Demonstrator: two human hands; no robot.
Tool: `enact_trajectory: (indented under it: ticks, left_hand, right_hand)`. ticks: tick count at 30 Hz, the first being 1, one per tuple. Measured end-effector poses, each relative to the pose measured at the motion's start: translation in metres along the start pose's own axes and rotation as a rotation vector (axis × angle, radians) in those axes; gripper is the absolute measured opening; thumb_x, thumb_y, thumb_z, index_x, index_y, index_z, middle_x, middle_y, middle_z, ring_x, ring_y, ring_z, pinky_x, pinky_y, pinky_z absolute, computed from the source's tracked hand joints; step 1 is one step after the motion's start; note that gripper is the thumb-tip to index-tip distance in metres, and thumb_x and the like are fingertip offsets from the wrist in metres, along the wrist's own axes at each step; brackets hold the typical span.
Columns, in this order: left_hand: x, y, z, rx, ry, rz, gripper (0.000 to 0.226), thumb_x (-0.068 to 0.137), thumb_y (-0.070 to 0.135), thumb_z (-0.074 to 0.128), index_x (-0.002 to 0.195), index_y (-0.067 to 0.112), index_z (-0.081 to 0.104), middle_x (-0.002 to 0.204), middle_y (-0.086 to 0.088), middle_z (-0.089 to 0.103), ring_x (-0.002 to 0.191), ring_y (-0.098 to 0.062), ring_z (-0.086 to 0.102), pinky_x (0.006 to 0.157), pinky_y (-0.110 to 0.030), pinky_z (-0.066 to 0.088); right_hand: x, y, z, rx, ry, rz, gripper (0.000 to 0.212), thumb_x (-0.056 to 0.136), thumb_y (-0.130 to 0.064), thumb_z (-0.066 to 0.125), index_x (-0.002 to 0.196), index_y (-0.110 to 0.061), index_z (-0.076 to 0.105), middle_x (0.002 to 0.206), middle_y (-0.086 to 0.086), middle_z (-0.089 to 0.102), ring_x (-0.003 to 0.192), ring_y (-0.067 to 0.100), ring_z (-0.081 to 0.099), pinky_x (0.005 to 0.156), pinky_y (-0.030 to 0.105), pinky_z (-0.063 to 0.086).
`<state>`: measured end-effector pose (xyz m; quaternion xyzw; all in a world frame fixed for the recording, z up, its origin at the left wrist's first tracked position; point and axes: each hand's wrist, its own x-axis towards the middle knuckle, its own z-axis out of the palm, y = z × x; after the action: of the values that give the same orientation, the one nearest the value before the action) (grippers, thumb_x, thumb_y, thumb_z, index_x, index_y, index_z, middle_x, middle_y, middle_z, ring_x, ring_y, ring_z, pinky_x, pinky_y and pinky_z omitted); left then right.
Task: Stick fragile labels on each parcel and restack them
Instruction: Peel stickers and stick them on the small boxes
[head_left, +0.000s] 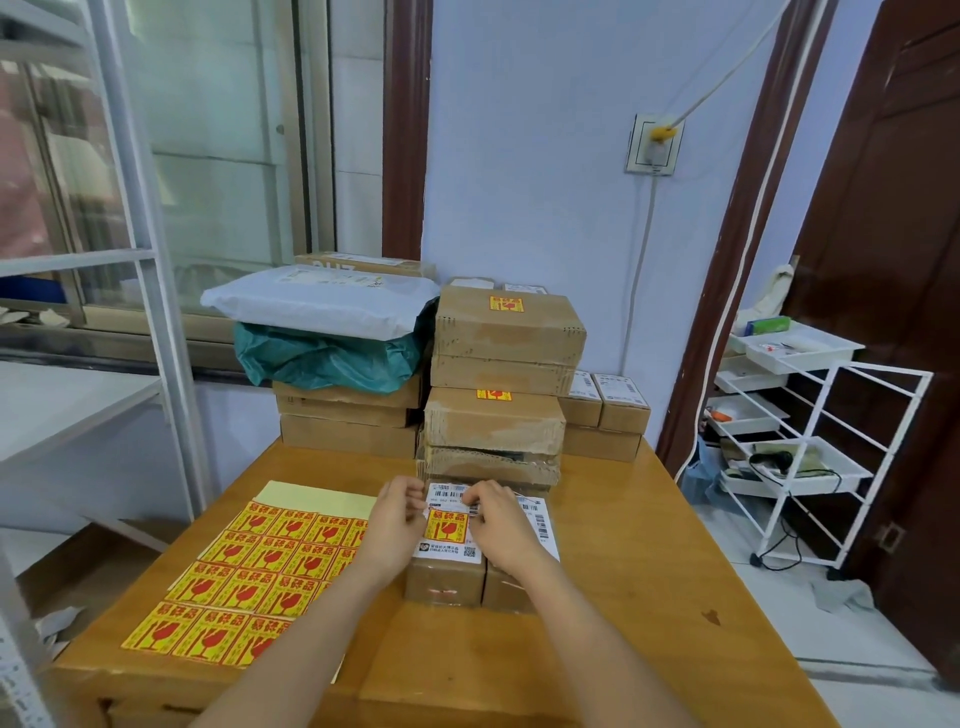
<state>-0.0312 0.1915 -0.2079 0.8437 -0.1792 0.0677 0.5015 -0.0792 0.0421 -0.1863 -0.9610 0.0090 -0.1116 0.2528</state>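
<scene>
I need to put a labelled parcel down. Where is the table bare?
Bare: the right side of the table, between the two small parcels and the right edge, and the near strip by the forearms. Crowded: the sticker sheet fills the left, stacked boxes line the back.

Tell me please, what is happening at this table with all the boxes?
A person is sticking a yellow fragile label onto a small parcel at the front of the wooden table. The left hand and right hand both work at the label with their fingers. The sheet of labels lies to the left. Behind, two stacked parcels already carry labels; other parcels in view show none.
</scene>
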Motion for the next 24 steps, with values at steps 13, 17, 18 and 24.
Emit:
enact_trajectory:
  ticks: [13, 17, 18, 24]
  left_hand:
    - [-0.015, -0.034, -0.053, 0.146, 0.059, 0.048, 0.038, 0.093, 0.01, 0.056, 0.129, 0.011, 0.048, 0.128, -0.003, 0.054, 0.116, -0.014, 0.05, 0.095, -0.025, 0.042]
    - [-0.014, -0.052, -0.066, 0.349, 0.008, -0.015, 0.049, 0.093, 0.017, 0.055, 0.139, 0.008, 0.04, 0.143, -0.008, 0.043, 0.132, -0.022, 0.04, 0.106, -0.031, 0.035]
    - [-0.013, -0.057, -0.068, 0.376, -0.028, -0.021, 0.052, 0.093, 0.017, 0.055, 0.141, 0.007, 0.037, 0.146, -0.009, 0.04, 0.134, -0.023, 0.037, 0.108, -0.031, 0.033]
    - [-0.016, -0.08, -0.075, 0.565, -0.194, 0.012, 0.058, 0.096, 0.025, 0.044, 0.149, 0.012, 0.026, 0.155, -0.007, 0.027, 0.143, -0.019, 0.023, 0.117, -0.031, 0.023]
  right_hand:
    - [0.0, -0.059, -0.004, -0.044, 0.045, -0.194, 0.023, 0.094, -0.008, 0.044, 0.109, -0.012, 0.062, 0.118, 0.001, 0.056, 0.115, 0.017, 0.043, 0.095, 0.031, 0.04]
    - [0.003, -0.099, 0.017, 0.122, -0.003, -0.225, 0.026, 0.095, -0.007, 0.043, 0.112, -0.011, 0.061, 0.118, 0.002, 0.054, 0.11, 0.017, 0.051, 0.094, 0.034, 0.045]
    - [0.004, -0.107, 0.025, 0.17, -0.025, -0.211, 0.028, 0.095, -0.006, 0.042, 0.115, -0.011, 0.059, 0.12, 0.002, 0.053, 0.11, 0.018, 0.051, 0.094, 0.034, 0.045]
    - [0.004, -0.119, 0.079, 0.288, -0.125, -0.032, 0.046, 0.097, -0.006, 0.037, 0.142, -0.012, 0.038, 0.145, 0.002, 0.035, 0.133, 0.019, 0.035, 0.111, 0.027, 0.03]
